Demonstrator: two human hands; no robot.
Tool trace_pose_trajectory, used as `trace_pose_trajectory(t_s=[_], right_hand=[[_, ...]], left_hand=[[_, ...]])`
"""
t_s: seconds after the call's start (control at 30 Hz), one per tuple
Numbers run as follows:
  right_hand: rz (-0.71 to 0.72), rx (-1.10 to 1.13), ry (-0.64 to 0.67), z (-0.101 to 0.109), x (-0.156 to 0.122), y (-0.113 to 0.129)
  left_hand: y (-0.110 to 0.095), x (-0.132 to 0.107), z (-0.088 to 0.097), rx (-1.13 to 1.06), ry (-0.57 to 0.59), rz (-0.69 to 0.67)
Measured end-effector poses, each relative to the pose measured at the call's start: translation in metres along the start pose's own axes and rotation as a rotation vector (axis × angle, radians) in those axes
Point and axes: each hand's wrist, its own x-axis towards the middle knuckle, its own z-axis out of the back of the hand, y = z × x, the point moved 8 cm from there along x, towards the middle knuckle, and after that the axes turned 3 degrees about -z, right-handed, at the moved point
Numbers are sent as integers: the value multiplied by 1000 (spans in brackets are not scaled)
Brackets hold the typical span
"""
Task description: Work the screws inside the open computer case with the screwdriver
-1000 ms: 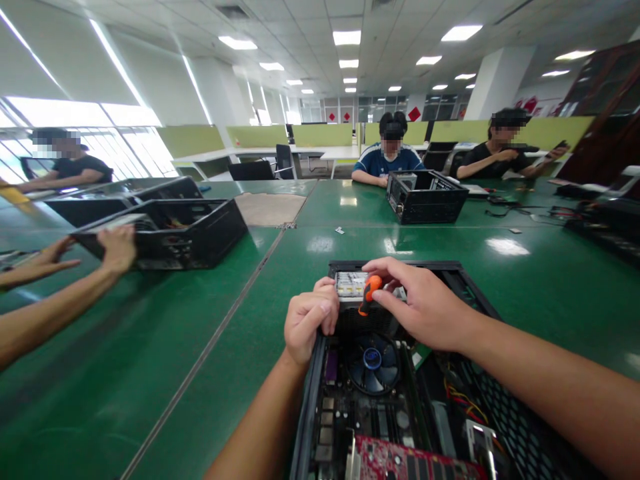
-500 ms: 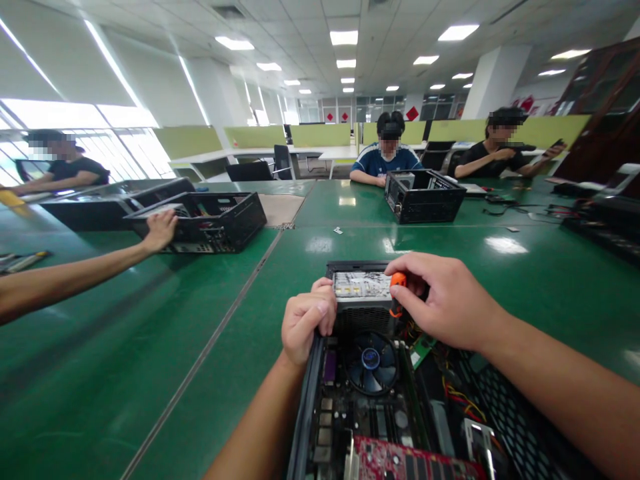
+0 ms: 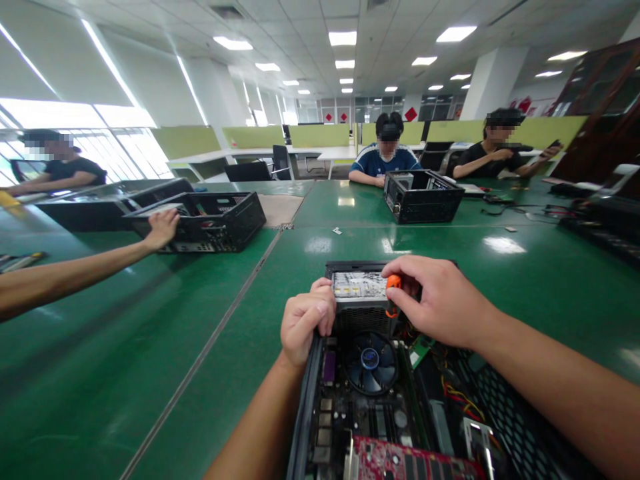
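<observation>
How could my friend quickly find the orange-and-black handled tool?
On the shiny green table, find the open black metal computer case closest to the camera. At its far end, by a white-labelled silver metal box, the person's right hand holds the orange-and-black handled tool. Its bright orange sets it apart from that dark case and silvery box.

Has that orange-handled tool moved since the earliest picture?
Yes. The orange-handled tool in the right hand has shifted rightward in view: at first it was almost directly above the fan hub; now it is above and right of it.
</observation>
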Motion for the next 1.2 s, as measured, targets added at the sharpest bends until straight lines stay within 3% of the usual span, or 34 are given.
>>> trace_pose_trajectory(t_s=[0.53,0.93,1.2], right_hand=[[-11,-23,131,-12,1,-4],[7,-2,13,8,-2,-1],[6,1,22,4,-2,-2]], left_hand=[[-3,2,-1,-4,-13,9],[0,1,0,2,0,12],[-1,1,-1,-15,-4,-9]])
